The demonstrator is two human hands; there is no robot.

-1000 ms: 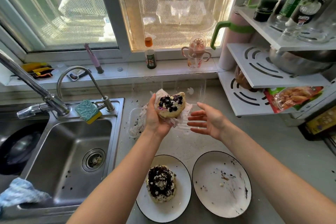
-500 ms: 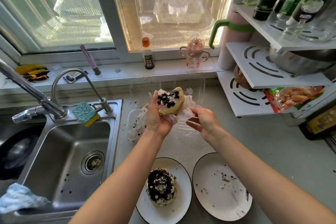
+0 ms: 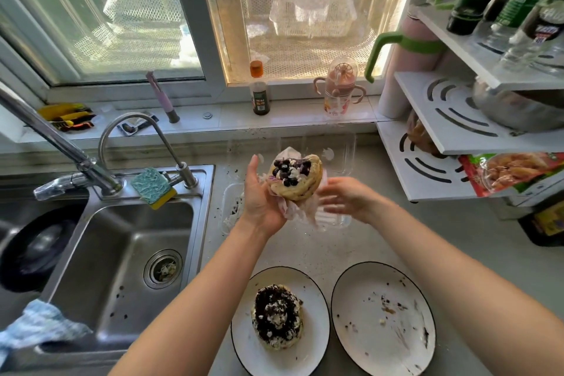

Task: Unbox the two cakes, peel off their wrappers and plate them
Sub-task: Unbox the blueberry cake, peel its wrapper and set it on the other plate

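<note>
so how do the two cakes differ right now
The blueberry cake is held up in the left hand, tilted over the counter; the chocolate cake sits flat on the left plate. The blueberry cake has white wrapper hanging under it, with the right hand at it; the chocolate cake shows none. The blueberry cake has pale sides and dark berries, while the chocolate cake is covered in dark crumbs. Both are round with white cream.

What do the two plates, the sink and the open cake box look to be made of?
Plates: probably glazed ceramic, being glossy white with a thin dark rim line. Sink: brushed stainless steel, grey with soft reflections. Cake box: thin clear plastic, since the counter shows through and its edges glint.
</note>
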